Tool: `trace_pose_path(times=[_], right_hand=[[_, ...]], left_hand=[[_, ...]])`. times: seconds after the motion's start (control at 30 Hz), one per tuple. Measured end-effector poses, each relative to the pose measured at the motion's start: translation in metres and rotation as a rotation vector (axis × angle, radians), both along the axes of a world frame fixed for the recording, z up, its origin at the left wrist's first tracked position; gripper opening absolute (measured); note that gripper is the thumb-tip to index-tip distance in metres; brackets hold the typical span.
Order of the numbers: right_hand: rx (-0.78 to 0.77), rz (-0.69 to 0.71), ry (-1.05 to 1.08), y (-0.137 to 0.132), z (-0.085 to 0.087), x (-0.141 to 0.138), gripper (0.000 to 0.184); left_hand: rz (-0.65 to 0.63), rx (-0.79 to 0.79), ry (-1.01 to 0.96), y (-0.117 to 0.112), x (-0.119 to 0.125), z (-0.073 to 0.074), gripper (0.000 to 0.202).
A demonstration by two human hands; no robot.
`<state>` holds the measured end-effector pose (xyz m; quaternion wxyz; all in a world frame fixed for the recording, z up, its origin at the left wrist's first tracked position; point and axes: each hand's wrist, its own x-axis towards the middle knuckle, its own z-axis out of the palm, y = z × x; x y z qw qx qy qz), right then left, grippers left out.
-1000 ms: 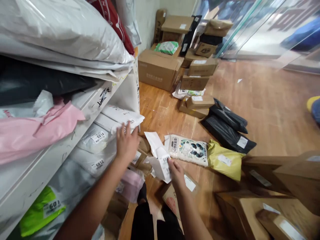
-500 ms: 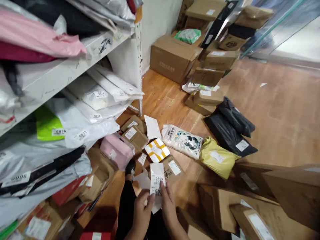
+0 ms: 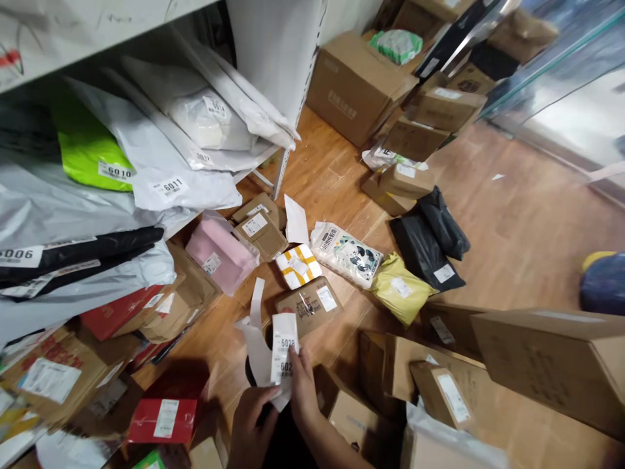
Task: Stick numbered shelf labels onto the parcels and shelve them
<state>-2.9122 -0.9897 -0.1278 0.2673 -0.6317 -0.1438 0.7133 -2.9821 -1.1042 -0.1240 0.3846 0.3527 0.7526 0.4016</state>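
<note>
Both my hands hold a white strip of numbered labels (image 3: 282,349) low in the middle of the view. My left hand (image 3: 251,417) pinches its lower edge from below. My right hand (image 3: 303,389) grips its right side with thumb and fingers closed. Peeled white backing paper (image 3: 256,332) curls off the strip to the left. Just beyond lie a brown box with a label (image 3: 308,306) and a yellow-and-white parcel (image 3: 298,266) on the wooden floor.
White shelving (image 3: 273,58) at left holds numbered mail bags (image 3: 166,185). A pink parcel (image 3: 219,251), a panda-print bag (image 3: 346,254), a yellow bag (image 3: 398,290) and black bags (image 3: 430,238) lie on the floor. Cardboard boxes (image 3: 356,85) stack at the back and at right (image 3: 547,358).
My left hand left the shelf bags and came down to join the right on the label strip. The view tilted down toward the floor parcels.
</note>
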Motion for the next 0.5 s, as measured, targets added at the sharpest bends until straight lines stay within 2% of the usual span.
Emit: trace_pose_path(times=[0.1,0.17,0.27,0.37,0.5], right_hand=[[-0.014,0.072,0.033,-0.041,-0.006,-0.005,0.045],[-0.03,0.058,0.067,-0.063,-0.005,-0.007,0.046],[-0.05,0.004,0.179,-0.085,0.002,-0.009,0.042],[-0.081,0.002,0.304,-0.095,0.006,-0.005,0.037],[0.004,0.145,0.331,-0.101,0.01,0.007,0.032]], left_hand=[[0.247,-0.13,-0.207,-0.029,0.004,-0.007,0.035],[0.329,-0.158,-0.32,-0.041,0.009,-0.005,0.044],[0.375,-0.178,-0.361,-0.053,0.01,0.001,0.053],[0.405,-0.211,-0.306,-0.065,0.003,0.003,0.054],[0.329,-0.177,-0.196,-0.082,-0.014,-0.002,0.039]])
